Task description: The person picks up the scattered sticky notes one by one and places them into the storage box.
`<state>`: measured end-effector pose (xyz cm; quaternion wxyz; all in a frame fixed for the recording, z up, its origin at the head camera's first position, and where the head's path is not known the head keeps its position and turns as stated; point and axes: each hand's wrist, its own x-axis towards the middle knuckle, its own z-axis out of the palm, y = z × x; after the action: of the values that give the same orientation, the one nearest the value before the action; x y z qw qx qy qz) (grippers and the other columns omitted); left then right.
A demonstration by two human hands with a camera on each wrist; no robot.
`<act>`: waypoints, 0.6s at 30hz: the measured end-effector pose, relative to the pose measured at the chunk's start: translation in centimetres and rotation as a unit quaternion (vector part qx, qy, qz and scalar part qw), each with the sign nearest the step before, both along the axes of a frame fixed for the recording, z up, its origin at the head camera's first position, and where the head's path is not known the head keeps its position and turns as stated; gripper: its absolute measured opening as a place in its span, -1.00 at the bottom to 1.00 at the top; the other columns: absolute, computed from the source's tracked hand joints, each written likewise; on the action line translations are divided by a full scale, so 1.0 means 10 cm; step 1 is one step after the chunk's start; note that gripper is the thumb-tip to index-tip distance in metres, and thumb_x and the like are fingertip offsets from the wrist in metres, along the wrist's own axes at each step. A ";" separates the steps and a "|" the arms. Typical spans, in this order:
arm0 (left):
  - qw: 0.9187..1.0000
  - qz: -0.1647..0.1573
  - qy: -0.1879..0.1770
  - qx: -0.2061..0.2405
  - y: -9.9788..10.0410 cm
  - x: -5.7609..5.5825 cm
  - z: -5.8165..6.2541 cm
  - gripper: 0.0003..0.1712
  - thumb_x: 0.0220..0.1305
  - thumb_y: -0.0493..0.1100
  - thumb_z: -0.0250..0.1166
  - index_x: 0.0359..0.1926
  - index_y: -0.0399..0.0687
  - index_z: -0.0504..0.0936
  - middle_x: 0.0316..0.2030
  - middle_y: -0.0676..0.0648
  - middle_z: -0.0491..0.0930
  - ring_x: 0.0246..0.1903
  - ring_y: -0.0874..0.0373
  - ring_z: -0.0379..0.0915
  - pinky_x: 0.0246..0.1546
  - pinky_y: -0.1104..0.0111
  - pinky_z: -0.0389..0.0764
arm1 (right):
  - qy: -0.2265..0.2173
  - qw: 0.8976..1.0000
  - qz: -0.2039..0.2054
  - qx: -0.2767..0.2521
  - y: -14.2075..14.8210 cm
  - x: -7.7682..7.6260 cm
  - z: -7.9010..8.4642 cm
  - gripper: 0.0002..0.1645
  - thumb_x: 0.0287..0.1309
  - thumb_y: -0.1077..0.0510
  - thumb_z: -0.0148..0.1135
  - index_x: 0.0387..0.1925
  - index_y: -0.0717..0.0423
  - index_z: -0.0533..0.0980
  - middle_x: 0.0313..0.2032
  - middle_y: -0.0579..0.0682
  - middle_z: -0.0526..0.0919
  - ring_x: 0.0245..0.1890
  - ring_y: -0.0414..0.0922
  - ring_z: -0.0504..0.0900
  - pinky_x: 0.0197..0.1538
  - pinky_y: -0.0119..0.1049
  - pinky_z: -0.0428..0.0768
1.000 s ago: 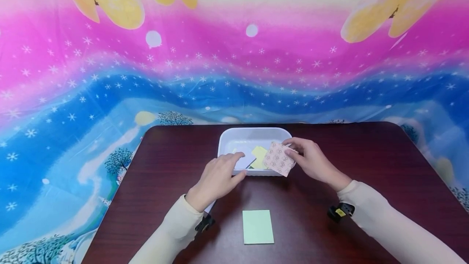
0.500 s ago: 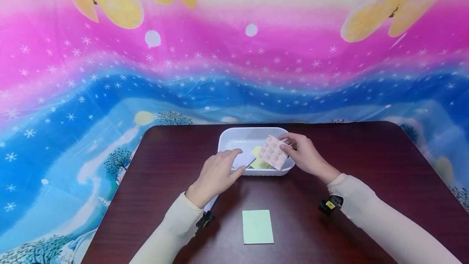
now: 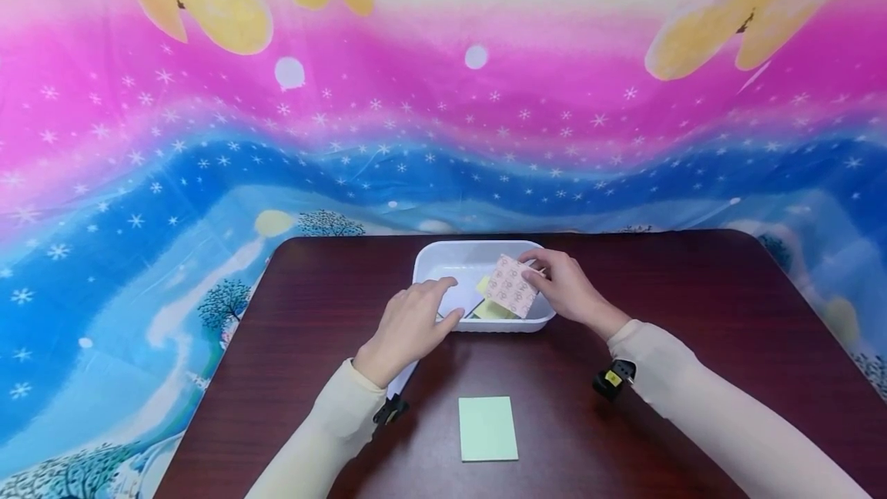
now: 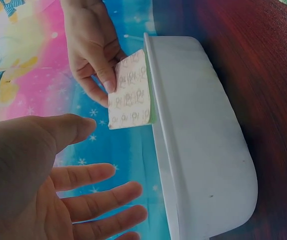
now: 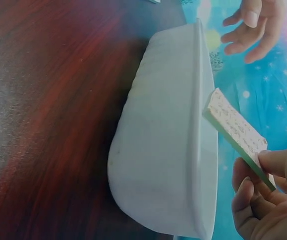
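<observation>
My right hand (image 3: 571, 287) pinches a sticky note pad (image 3: 511, 286) between thumb and fingers over the right side of a white plastic tray (image 3: 499, 326). The pad's patterned pinkish backing faces up, and a green edge shows on the pad (image 5: 236, 142) in the right wrist view. My left hand (image 3: 409, 320) hovers at the tray's front left with fingers spread, holding nothing; the left wrist view shows its bare palm (image 4: 38, 200). Inside the tray lie a yellow pad (image 3: 493, 310), partly covered by the held pad, and a pale white-lilac pad (image 3: 459, 300), partly behind the left hand.
A light green sticky note pad (image 3: 488, 428) lies on the dark wooden table (image 3: 589, 437) in front of the tray. Some whitish flat thing (image 3: 402, 380) shows beside the left wrist, mostly hidden. A patterned cloth (image 3: 443, 114) hangs behind the table.
My right hand has moved left and slightly away with the pad, bringing it further over the tray and turning it a little. The left hand has shifted only slightly.
</observation>
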<state>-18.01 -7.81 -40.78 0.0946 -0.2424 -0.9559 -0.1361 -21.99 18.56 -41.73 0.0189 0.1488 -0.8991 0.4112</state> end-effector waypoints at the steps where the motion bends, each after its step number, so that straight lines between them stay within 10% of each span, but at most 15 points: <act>1: 1.000 0.000 -0.001 0.001 0.00 0.00 0.00 -0.43 0.20 0.16 0.17 0.15 0.00 0.52 -0.09 -0.02 0.64 -0.16 0.11 0.56 -0.28 0.19 0.56 | 0.003 1.000 -0.002 -0.001 -0.01 -0.01 0.01 -0.67 0.23 0.23 0.12 0.02 0.19 0.52 -0.31 0.07 0.63 -0.42 -0.11 0.56 -0.39 -0.23 0.54; 18: 1.000 -0.001 0.000 0.009 -0.02 0.00 -0.01 -0.44 0.20 0.16 0.16 0.13 -0.01 0.53 -0.09 -0.03 0.64 -0.16 0.11 0.57 -0.29 0.18 0.56 | -0.023 1.000 0.002 0.021 -0.07 -0.06 -0.07 -0.69 0.22 0.21 0.13 -0.01 0.18 0.52 -0.27 0.10 0.63 -0.36 -0.08 0.59 -0.32 -0.22 0.57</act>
<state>-17.97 -7.99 -40.90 0.0970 -0.2430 -0.9542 -0.1450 -22.63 17.82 -42.45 -0.0061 0.1414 -0.9076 0.3953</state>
